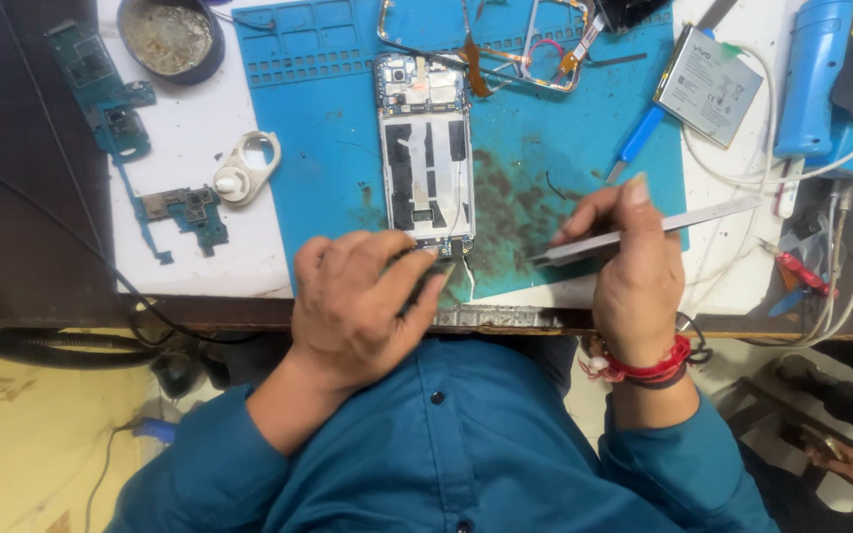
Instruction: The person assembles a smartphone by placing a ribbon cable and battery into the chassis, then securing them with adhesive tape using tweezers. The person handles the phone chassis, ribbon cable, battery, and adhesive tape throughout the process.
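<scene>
My left hand (362, 301) pinched the bottom edge of the opened phone (426, 153) lying lengthwise on the blue mat (535, 188), while my right hand (624, 262) gripped tweezers (644, 232), their tips just right of the phone's lower end.

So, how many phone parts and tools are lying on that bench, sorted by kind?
Opened phones: 1
Loose circuit boards: 2
Phone frames: 1
Batteries: 1
Tweezers, in the right hand: 1
Blue-handled tools: 1
Total: 7
</scene>
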